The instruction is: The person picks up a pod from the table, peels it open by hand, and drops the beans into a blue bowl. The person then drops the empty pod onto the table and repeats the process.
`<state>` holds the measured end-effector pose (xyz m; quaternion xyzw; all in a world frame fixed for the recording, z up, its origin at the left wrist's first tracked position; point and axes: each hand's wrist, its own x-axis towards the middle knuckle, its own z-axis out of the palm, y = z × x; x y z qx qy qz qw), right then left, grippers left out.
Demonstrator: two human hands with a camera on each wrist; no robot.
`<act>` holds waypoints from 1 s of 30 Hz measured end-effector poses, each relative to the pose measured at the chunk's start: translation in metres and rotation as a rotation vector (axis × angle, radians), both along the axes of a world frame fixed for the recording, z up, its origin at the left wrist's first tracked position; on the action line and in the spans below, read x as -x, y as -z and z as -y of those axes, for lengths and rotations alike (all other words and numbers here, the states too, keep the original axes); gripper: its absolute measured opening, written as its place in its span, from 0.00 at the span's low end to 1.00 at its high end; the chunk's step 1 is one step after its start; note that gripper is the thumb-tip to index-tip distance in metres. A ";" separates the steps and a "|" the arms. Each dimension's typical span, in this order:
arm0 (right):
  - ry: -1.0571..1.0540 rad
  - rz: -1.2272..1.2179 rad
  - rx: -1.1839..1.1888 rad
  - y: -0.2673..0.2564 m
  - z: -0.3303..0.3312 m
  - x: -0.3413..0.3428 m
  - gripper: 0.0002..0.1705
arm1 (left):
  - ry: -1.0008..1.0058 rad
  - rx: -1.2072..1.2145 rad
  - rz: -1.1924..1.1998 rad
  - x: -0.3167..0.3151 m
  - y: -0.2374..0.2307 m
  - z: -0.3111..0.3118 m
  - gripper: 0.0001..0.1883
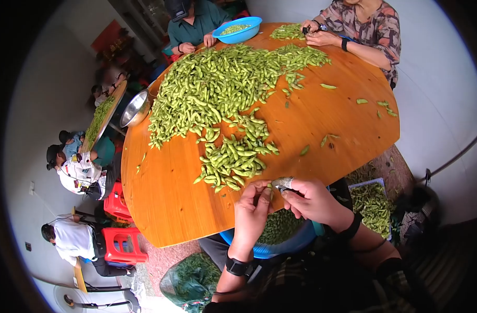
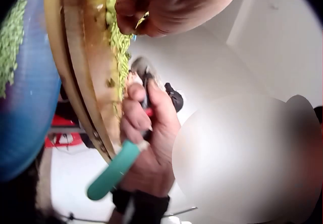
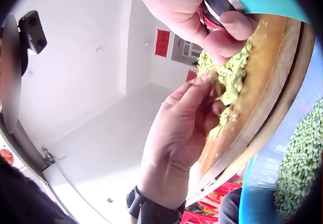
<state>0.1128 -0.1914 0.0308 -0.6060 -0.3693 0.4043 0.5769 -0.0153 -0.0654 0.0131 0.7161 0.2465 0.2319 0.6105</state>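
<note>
Over the table's near edge, my left hand (image 1: 253,209) pinches a green soybean pod (image 3: 216,84) between thumb and fingertips. My right hand (image 1: 314,202) faces it closely, fingers curled round what look like teal-handled scissors (image 2: 113,172). The handle sticks out below the fist in the left wrist view; the fingers hide much of the rest. A greyish end (image 1: 284,182) shows by the pod in the head view. Beneath both hands a blue basin (image 1: 264,252) holds shelled green beans (image 3: 301,158). A small heap of pods (image 1: 233,159) lies just beyond the left hand.
A large pile of pods (image 1: 212,86) covers the far left of the wooden table (image 1: 332,135). A steel bowl (image 1: 136,108) and a blue bowl (image 1: 238,34) stand at its edge. Two people sit opposite. A crate of pods (image 1: 371,203) stands on the floor at right.
</note>
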 end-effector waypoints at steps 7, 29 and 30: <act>-0.049 -0.078 0.076 0.000 0.004 0.007 0.08 | -0.054 0.172 0.061 0.013 0.006 0.012 0.09; 0.041 -0.115 0.019 0.031 0.014 0.024 0.05 | -0.075 -0.744 -0.073 0.015 0.020 0.035 0.22; 0.042 -0.116 0.021 0.033 0.014 0.026 0.05 | -0.072 -0.753 -0.070 0.016 0.023 0.034 0.22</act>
